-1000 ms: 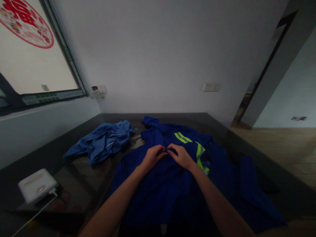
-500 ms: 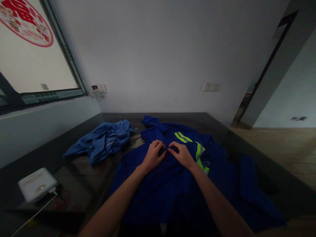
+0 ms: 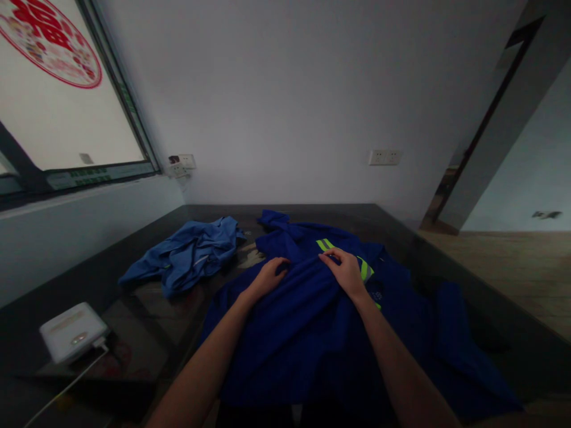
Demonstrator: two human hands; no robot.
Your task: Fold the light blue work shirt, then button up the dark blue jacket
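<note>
A dark blue work jacket [image 3: 285, 339] with yellow-green and grey reflective strips lies spread across the table in front of me. My left hand [image 3: 269, 278] is closed on its cloth near the middle, thumb and fingers curled together at a fold. To the right, my right hand [image 3: 345, 272] pinches the same jacket between thumb and fingertips, just below a reflective strip [image 3: 325, 244]. Between the two hands the cloth is drawn into a fairly straight line. My right hand and wrist partly cover the strips behind them.
A crumpled lighter blue garment [image 3: 196, 252] lies to the left on the dark table [image 3: 143, 321]. Nearer me on that side is a white box [image 3: 74, 333] with a cable plugged in. A wall with sockets [image 3: 384, 157] stands behind; the table's right edge drops to a floor [image 3: 504, 267].
My hands were close together at the middle of the jacket and are now apart, the right one further right, the left slightly left. The cloth between them has been stretched out.
</note>
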